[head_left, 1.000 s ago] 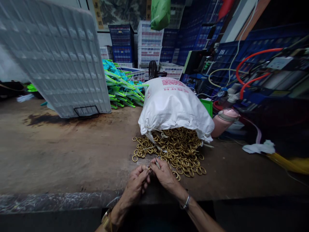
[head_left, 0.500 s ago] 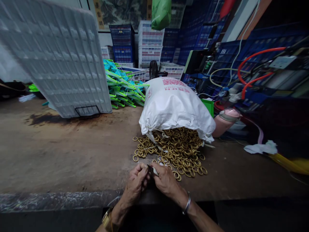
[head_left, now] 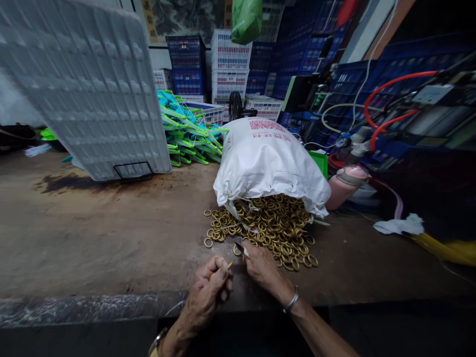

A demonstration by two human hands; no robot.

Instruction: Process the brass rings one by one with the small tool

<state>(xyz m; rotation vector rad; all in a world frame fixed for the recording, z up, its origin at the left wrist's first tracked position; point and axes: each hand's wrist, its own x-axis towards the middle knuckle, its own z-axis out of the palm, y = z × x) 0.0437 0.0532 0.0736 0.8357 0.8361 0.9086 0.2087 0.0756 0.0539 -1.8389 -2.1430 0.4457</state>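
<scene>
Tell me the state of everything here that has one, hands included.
White sack: on its side, mouth open.
Brass rings: spilled from it, loose heap.
Left hand: shut on thin brass piece.
Right hand: pinching small tool at heap's edge.
Grey tray: propped up, tilted.

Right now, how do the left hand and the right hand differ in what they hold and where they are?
The left hand pinches a thin brass piece; the right hand pinches a small dark-tipped tool. The right hand reaches the edge of the brass ring pile; the left hand sits back, apart from it. The right wrist wears a silver bangle, the left a gold-coloured watch. Both grips are shut, over the worn table.
</scene>
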